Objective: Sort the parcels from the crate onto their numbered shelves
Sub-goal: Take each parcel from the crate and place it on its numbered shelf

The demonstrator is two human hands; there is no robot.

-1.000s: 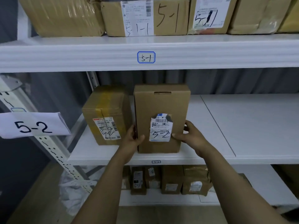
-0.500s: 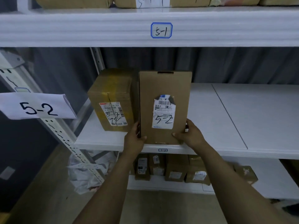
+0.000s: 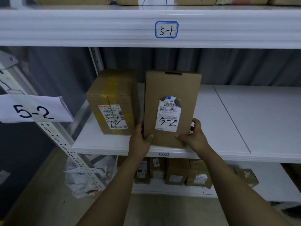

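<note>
Parcel 5-2 (image 3: 171, 95) stands upright at the front edge of the 5-2 shelf (image 3: 228, 119), with the taped box (image 3: 114, 95) just beside it at 9 o'clock. My left hand (image 3: 140, 142) and right hand (image 3: 193, 136) clamp its lower sides. Placing looks nearly done, so next I'd nudge it toward 12 o'clock and release.

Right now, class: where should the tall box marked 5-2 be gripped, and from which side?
Likely its lower side edges, from both sides, as the left hand and right hand do: the tall box stands upright, its front broad.
</note>
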